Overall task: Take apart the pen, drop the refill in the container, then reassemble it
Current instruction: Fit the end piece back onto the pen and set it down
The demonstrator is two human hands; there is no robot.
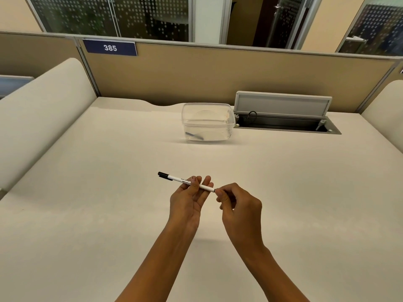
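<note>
Two bare hands hold one thin white plastic pen (177, 178) with a black cap (163, 174), up in the air, well on the near side of the clear plastic container (218, 134). The left hand (187, 201) pinches the middle of the pen between thumb and fingers. The right hand (237, 205) pinches the small black end piece (214, 190), at the other end from the cap.

I think the pen is very light and stiff. Its smooth skin may slip, so a firm hold on the middle seems best while the other hand twists or pulls the end piece. The refill inside is likely thin and bendy, so pull it out straight.

The container stands on the pale desk (109, 192) with no lid. One small dark thing (194, 135) lies in its bottom; I cannot tell what it is. Just right of the container is an open grey cable hatch (283, 103).
</note>
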